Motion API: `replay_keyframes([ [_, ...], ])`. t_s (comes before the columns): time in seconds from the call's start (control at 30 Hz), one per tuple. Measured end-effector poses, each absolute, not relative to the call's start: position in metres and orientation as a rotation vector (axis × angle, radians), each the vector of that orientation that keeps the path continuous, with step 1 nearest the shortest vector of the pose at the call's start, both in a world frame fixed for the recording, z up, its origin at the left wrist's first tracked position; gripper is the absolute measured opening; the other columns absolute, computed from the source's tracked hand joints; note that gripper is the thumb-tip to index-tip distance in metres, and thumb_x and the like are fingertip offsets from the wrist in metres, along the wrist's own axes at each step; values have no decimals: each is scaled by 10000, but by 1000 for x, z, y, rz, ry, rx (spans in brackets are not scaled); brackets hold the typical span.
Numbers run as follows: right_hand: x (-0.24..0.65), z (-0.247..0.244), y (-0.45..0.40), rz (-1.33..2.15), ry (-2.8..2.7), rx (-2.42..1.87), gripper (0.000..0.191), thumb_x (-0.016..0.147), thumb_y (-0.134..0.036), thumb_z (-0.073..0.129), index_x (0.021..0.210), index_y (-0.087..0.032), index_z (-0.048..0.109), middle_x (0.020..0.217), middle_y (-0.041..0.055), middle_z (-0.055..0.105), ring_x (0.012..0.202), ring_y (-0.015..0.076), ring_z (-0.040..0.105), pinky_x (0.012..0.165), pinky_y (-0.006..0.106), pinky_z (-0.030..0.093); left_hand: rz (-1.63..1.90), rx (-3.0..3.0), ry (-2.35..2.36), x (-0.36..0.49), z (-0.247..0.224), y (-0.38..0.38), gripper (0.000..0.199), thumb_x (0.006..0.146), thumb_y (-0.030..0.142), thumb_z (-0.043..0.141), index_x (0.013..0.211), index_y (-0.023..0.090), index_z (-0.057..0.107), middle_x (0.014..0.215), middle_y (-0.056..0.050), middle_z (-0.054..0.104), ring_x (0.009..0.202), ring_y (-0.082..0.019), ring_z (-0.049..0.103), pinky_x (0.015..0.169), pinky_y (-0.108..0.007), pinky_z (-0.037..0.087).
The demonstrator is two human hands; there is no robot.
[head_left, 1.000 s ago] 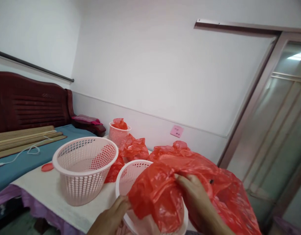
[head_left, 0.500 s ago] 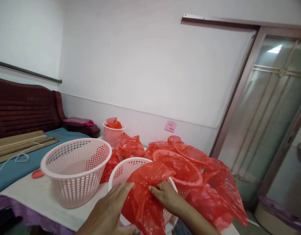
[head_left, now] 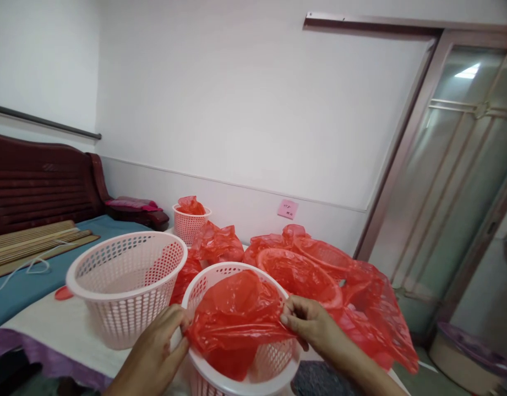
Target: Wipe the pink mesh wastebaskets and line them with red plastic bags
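A red plastic bag point(head_left: 236, 313) is stretched across the mouth of a white perforated basket point(head_left: 240, 379), with part of it hanging down inside. At the basket's left rim my left hand point(head_left: 160, 341) pinches one side of the bag's edge. My right hand point(head_left: 305, 322) grips the opposite side by the right rim. Left of these hands stands a second white basket point(head_left: 127, 291), unlined. Just behind, to the right, more baskets lined with red bags point(head_left: 298, 272) sit close together, their film spilling over the table's right side.
A small basket point(head_left: 191, 223) with a red bag in it stands by the wall. A red disc point(head_left: 63, 293) lies on the white tabletop point(head_left: 50, 322). A wooden bed point(head_left: 34, 187) is at left, a glass sliding door point(head_left: 455, 181) at right. A bin point(head_left: 463, 352) stands on the floor.
Both hands have moved apart to either side of the basket. The bag, bunched upright before, is now spread wide over the opening and partly inside.
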State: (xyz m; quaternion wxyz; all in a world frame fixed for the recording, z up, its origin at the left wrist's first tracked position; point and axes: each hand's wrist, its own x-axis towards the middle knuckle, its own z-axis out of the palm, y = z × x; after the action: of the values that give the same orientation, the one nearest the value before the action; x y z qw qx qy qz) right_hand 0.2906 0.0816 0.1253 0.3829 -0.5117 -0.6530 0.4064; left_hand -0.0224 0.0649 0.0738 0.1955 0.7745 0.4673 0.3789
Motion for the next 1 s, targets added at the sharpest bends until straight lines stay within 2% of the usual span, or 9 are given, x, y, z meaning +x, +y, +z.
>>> replay_keyframes([
  [0.13,296,123,67,1044,-1636,-1207,420,739,-571,649,679,-187,490,538,-92,403,422,48,363,383,178,322,998,2078,1238,-29,83,63,134,917,300,452,925,241,572,1130,-38,605,1093,-204,530,964,-334,397],
  [0.27,297,112,57,1002,-1587,-1194,400,802,-567,602,733,-186,503,565,-86,415,440,49,390,414,179,322,1028,2060,1253,-29,91,67,226,926,308,436,1105,250,562,1180,-44,596,1143,-208,517,997,-345,384],
  [0.5,309,88,33,1072,-1426,-1334,507,727,-704,584,823,-211,520,566,-76,477,397,61,419,415,197,321,1017,2201,1290,-25,78,66,264,961,310,353,1065,207,573,1142,-100,594,1067,-210,534,937,-353,414],
  [0.6,319,76,21,1138,-1433,-1349,526,745,-726,550,828,-208,513,544,-73,481,404,59,426,427,193,307,989,2171,1238,-25,76,62,230,946,312,401,1074,224,571,1193,-85,587,1093,-203,527,961,-345,408],
  [0.73,329,66,15,1212,-1443,-1378,565,682,-769,573,768,-215,504,505,-82,430,392,60,397,412,193,298,854,2089,1204,-27,89,58,173,839,263,557,1010,254,587,1173,-20,607,1107,-199,534,989,-333,399],
  [0.87,325,65,14,1256,-1468,-1350,564,656,-764,605,715,-213,495,532,-67,427,417,66,400,402,188,285,972,2010,1365,-19,118,56,320,803,440,594,1065,258,571,1138,-19,616,1124,-244,538,992,-386,394],
  [1.0,316,62,14,1293,-1547,-1290,521,704,-718,599,731,-204,514,583,-46,460,444,69,397,409,192,289,1009,2219,1395,6,138,57,516,742,439,666,1198,253,514,1249,-56,569,1178,-267,510,1015,-422,379],
])
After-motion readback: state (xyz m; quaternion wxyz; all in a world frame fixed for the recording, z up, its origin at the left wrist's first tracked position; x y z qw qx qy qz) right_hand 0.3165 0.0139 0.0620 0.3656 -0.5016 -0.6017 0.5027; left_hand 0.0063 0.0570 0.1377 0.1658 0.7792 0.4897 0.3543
